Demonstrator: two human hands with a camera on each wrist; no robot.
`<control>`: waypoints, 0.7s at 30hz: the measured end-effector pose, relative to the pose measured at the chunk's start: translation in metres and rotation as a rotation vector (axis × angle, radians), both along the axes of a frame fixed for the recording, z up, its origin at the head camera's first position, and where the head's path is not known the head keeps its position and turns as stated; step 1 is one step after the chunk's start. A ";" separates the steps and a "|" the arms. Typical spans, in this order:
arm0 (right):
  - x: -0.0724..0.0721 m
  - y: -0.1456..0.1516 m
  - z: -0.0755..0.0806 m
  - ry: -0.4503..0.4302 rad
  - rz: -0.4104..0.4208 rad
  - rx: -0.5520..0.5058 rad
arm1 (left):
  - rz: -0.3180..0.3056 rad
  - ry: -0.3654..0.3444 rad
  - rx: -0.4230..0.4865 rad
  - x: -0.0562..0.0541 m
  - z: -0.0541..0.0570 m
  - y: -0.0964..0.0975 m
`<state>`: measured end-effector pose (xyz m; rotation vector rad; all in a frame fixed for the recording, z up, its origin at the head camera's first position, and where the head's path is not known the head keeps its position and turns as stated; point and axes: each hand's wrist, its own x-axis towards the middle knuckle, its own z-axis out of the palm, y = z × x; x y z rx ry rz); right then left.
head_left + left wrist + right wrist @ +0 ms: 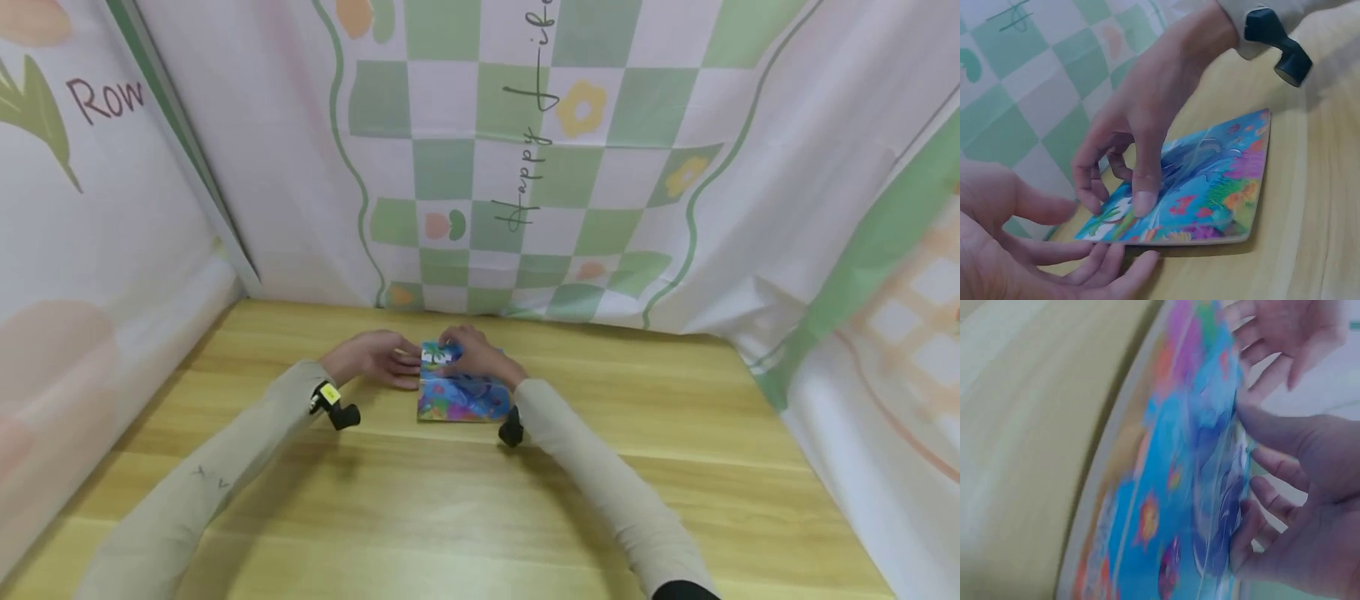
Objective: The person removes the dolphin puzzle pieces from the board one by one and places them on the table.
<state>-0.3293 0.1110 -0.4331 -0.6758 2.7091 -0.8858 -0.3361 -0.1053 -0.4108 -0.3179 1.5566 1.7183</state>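
Observation:
A flat, square picture board point(465, 400) with a bright underwater scene lies on the wooden table, and a glossy clear film shines over its surface. My right hand point(480, 354) reaches over its top part. In the left wrist view the right thumb point(1144, 201) presses on the picture while the curled fingers grip toward the far edge. My left hand point(378, 358) is at the board's left side, palm turned toward it. Its extended fingers point(1107, 265) touch the near edge in the left wrist view, thumb held apart. Right fingertips are partly hidden in the head view.
The wooden table point(420, 517) runs up to a checkered green and white curtain point(517, 175) just behind the hands. More printed cloth point(90, 250) hangs along the left side, with another panel point(885, 350) on the right. Each wrist carries a small black camera point(345, 414).

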 end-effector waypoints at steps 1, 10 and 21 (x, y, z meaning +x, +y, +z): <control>-0.001 -0.001 0.000 0.013 -0.001 0.003 | -0.035 0.004 0.005 -0.001 0.000 0.000; 0.000 -0.012 0.005 0.020 -0.109 -0.057 | -0.246 0.183 0.010 -0.008 -0.008 -0.004; 0.001 -0.014 0.002 0.007 -0.100 -0.069 | -0.198 0.450 -0.093 0.002 -0.028 -0.008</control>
